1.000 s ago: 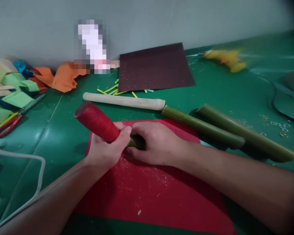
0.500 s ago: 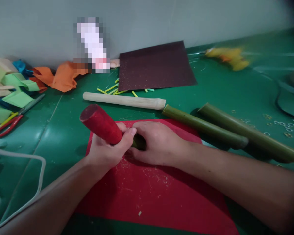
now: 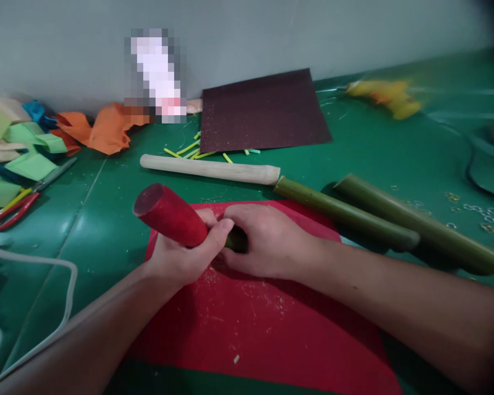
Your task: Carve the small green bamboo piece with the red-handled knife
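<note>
My left hand [image 3: 183, 252] is closed round a thick red cylinder [image 3: 170, 214], which tilts up to the left and shows a dark, flat round end. Its lower end is hidden by my fingers. Close against it, my right hand [image 3: 267, 238] is curled round a short green bamboo piece [image 3: 236, 239], mostly covered by the fingers. Both hands work just above a red mat [image 3: 247, 323] strewn with pale shavings. Behind them lies a pale peeled stick [image 3: 209, 169].
Two green bamboo lengths [image 3: 346, 211] lie at the right, near small rings [image 3: 480, 209]. A brown sheet [image 3: 265, 112] rests at the back. Coloured paper [image 3: 107, 129], red-handled scissors [image 3: 16, 211] and a white wire frame [image 3: 71, 291] are at the left.
The upper end of the red cylinder has dipped slightly, and my left thumb has lowered a little with it. My right hand keeps its hold, almost unmoved.
</note>
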Demonstrator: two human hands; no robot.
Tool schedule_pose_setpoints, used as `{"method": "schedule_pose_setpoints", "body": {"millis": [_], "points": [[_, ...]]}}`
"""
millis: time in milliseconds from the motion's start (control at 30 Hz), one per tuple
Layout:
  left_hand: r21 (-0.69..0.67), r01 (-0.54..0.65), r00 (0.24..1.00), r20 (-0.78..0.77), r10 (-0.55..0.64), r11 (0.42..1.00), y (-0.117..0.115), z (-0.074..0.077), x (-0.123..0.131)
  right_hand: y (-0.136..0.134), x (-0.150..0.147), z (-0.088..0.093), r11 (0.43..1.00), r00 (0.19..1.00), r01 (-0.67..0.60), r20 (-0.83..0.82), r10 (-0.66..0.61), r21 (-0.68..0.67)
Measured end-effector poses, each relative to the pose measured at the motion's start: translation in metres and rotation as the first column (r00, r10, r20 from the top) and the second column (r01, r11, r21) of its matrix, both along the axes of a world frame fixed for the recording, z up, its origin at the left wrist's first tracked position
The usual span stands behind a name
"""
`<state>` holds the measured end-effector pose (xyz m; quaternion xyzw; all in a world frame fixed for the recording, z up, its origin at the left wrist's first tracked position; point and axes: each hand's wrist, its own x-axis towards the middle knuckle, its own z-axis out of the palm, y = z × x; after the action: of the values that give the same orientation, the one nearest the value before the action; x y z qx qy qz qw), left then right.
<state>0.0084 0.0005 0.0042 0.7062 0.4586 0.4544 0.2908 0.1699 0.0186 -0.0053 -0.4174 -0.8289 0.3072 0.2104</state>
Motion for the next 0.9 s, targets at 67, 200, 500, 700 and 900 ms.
{"method": "schedule_pose_setpoints", "body": {"millis": [67,200,500,700,900], "points": [[0.018,0.052,0.999,-0.011,-0.052,0.998,0.0016,-0.0007,-0.0012,0.0003,-0.0005,-0.0003,1.0,1.0,0.005,0.006,-0.005,-0.008],[0.028,0.097,0.995,-0.043,-0.096,0.995,0.0036,0.001,-0.0018,-0.0005,-0.0004,0.0003,1.0,1.0,0.008,0.015,-0.008,-0.027],[0.061,0.155,0.988,-0.038,-0.153,0.986,0.0048,0.0007,-0.0024,-0.0003,0.0016,-0.0011,1.0,1.0,-0.005,-0.002,0.004,-0.025],[0.024,0.066,0.998,-0.001,-0.066,0.998,0.0015,-0.0054,-0.0035,-0.0005,0.0009,-0.0015,1.0,1.0,0.02,-0.007,-0.02,0.003],[0.004,-0.093,0.993,0.068,0.093,0.996,0.0033,-0.0038,-0.0038,-0.0005,0.0019,-0.0007,1.0,0.999,0.01,0.048,-0.009,-0.017]]}}
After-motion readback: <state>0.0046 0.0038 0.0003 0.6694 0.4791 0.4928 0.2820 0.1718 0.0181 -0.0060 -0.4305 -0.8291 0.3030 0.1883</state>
